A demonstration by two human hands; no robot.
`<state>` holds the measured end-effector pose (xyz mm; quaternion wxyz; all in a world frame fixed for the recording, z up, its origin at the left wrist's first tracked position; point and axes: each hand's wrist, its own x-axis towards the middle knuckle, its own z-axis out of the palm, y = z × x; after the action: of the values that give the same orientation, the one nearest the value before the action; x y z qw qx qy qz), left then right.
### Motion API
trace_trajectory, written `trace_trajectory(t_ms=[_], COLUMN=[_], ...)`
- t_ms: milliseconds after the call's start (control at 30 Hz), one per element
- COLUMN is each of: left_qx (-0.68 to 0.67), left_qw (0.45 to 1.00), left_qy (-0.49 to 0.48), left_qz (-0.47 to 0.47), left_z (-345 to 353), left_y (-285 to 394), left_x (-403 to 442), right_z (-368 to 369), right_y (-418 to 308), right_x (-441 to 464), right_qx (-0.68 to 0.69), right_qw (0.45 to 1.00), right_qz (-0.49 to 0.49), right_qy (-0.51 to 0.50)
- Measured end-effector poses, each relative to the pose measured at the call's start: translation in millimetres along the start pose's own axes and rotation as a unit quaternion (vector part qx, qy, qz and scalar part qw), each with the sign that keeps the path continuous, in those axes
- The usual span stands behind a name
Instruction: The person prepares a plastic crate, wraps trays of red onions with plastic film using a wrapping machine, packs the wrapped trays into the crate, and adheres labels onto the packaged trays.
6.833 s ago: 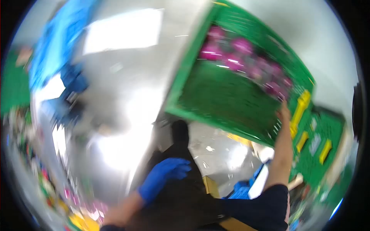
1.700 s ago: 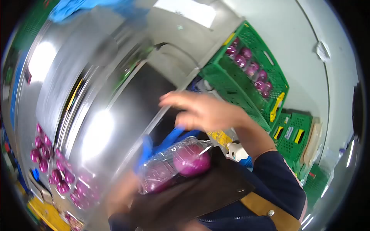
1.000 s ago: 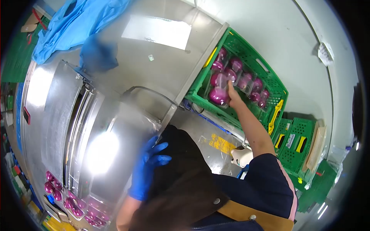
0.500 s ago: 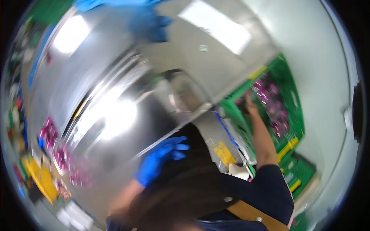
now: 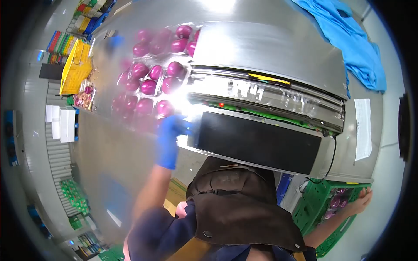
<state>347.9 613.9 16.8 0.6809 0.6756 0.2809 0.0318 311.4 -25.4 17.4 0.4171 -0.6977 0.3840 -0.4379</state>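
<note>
My left hand [image 5: 168,141], in a blue glove, is at the near edge of the steel table, beside clear packs of purple onions [image 5: 148,87]. Its blurred fingers point right, apart, and nothing shows in them. Far right, my bare right hand [image 5: 361,202] is over the outer side of a green crate [image 5: 311,200], fingers stretched out and empty. More packed purple onions [image 5: 335,202] lie inside that crate, partly hidden by its wall and my forearm.
A sealing machine with a black plate [image 5: 259,141] stands on the steel table [image 5: 261,43]. A cable hangs at its right end. Blue cloth [image 5: 348,39] and a white sheet [image 5: 362,128] lie on the right. At the left are a yellow crate [image 5: 77,69] and white boxes [image 5: 63,122].
The view has swung left, bringing the onion packs on the table closer. My right hand has moved out from inside the crate to its outer side. My left hand is now beside the packs.
</note>
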Motion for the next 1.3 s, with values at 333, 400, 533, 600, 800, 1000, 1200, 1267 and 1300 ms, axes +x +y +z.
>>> trace_trajectory(t_ms=[333,400,533,600,800,1000,1200,1267,1300], left_qx=[0.051,0.175,0.475,0.272,-0.030,0.415,0.152,0.037,0.085], left_qw=[0.937,0.911,0.779,0.923,0.983,0.813,0.974,0.983,0.966], left_qy=[0.326,0.317,0.221,0.199,0.175,0.178,-0.035,-0.126,-0.135], left_qz=[0.114,0.196,0.344,0.187,0.056,0.368,0.166,0.127,0.202], left_z=[-248.9,-281.9,-309.8,-300.8,-287.4,-280.3,-129.9,-63.1,-31.6], left_y=[-27.6,-58.7,-82.5,-80.2,-45.5,-25.8,112.5,129.4,120.9], left_x=[187.4,242.2,279.4,276.9,251.7,198.6,156.5,165.9,181.5], right_z=[267.4,319.3,419.3,450.8,487.0,409.2,328.7,317.2,311.8], right_y=[-277.6,-288.8,-280.5,-284.5,-272.9,-331.3,-315.6,-298.4,-291.7], right_x=[-425.9,-488.8,-598.1,-635.8,-680.6,-602.6,-431.2,-371.6,-342.1], right_qx=[0.170,0.127,0.080,0.010,0.027,0.024,0.000,-0.010,-0.033], right_qw=[0.565,0.536,0.601,0.645,0.682,0.644,0.706,0.743,0.756], right_qz=[-0.212,-0.281,-0.313,-0.254,-0.195,-0.212,-0.366,-0.373,-0.362], right_qy=[-0.779,-0.786,-0.732,-0.721,-0.704,-0.735,-0.606,-0.555,-0.544])
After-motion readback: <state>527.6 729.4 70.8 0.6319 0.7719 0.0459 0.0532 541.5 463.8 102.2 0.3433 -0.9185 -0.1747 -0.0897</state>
